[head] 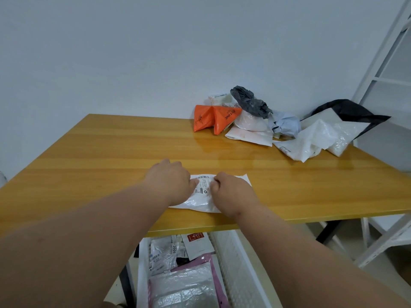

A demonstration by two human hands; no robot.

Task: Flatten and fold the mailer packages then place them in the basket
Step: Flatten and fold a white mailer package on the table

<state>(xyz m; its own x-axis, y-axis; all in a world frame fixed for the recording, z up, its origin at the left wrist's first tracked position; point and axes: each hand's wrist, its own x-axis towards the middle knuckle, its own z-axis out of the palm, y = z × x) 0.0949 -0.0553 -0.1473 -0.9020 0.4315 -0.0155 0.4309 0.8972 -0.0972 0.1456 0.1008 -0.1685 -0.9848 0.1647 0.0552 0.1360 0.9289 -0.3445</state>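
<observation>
Seen from above at a yellow wooden table [111, 147]: two bare hands working a white mailer [201, 202] close to the near edge. Left hand [170, 182] laid over the mailer's left end, fingers [193, 182] bent down onto the plastic beside the printed shipping label [203, 184]. Right hand [233, 192] set on the mailer's right half, fingers curled tight and pinching a ridge of plastic at the label's right side. Mailer lying flat on the tabletop, spanning from under one palm to under the other, a bare strip of it showing between the two hands and one white corner jutting out beyond the right hand. Knuckles of both hands nearly meeting over the label.

At the far right corner of the table, well apart from the hands: a loose heap of unflattened mailers [287, 130], among them an orange mailer [213, 118], a crumpled grey bag [251, 102], several white ones and a black-and-white bag [347, 114] at the table's right edge.

Below the near table edge, between the forearms: a white basket [235, 270] already holding flattened packages, including a clear bubble mailer [184, 287] over a pink one and a white pouch [196, 242] with a red logo.

Behind the table, a plain pale wall [133, 52]; at right, a white metal frame [382, 63].
</observation>
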